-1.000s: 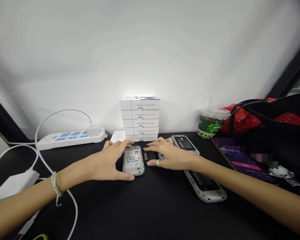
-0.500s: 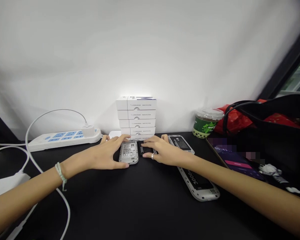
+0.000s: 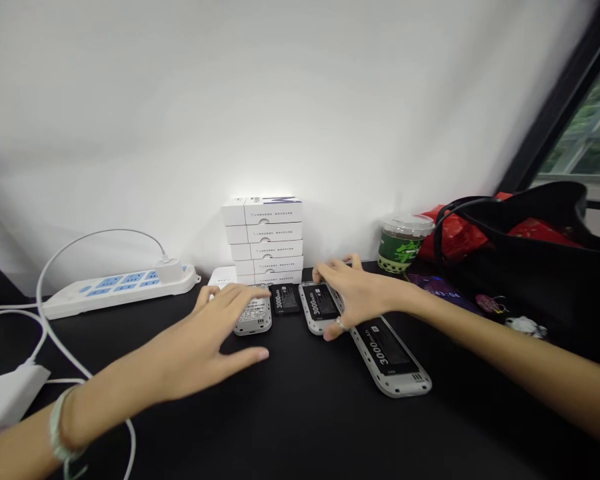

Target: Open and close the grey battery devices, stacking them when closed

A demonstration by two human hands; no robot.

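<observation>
Two hands show in the head view: the left hand (image 3: 215, 327) is spread open just beside a grey pocket device (image 3: 253, 317), and the right hand (image 3: 363, 297) grips an open-backed device (image 3: 307, 310) holding a 3000 mAh battery (image 3: 321, 301). A loose black battery (image 3: 285, 299) lies between them on the worktop (image 3: 300, 413).

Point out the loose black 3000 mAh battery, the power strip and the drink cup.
loose black 3000 mAh battery (image 3: 285, 299): head view, on its label
white power strip (image 3: 80, 305): head view, on its top face
lidded drink cup (image 3: 398, 251): head view, on its green wrap
</observation>
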